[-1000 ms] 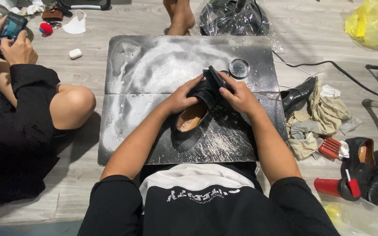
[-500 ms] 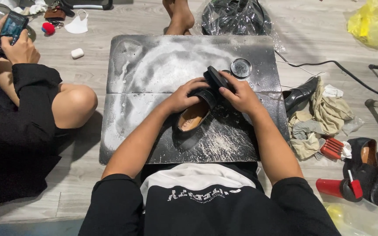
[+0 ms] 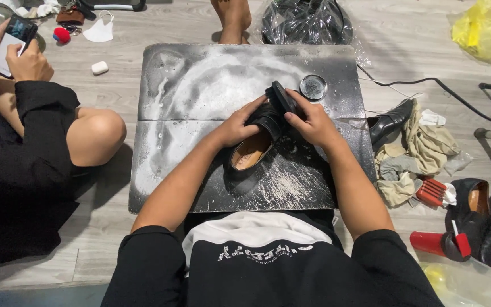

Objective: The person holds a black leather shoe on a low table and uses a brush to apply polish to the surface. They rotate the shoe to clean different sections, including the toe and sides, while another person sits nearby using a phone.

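A black leather shoe (image 3: 249,157) with a tan lining lies on a dark, white-streaked board (image 3: 200,96) on the floor. My left hand (image 3: 238,126) grips the shoe's front part and holds it steady. My right hand (image 3: 312,122) is closed around a black shoe brush (image 3: 281,98), pressed against the shoe's toe. A small round open tin (image 3: 313,87) sits on the board just beyond my right hand.
A person in black sits at the left with a phone (image 3: 10,38). Another person's bare foot (image 3: 233,20) stands beyond the board. At the right lie rags (image 3: 421,149), black shoes (image 3: 389,122), a red brush (image 3: 431,193), a red bottle (image 3: 440,243), a cable (image 3: 444,91) and a yellow bag (image 3: 484,28).
My right hand has shifted the brush slightly back and forth over the shoe's toe. The person at the left has turned the phone a little.
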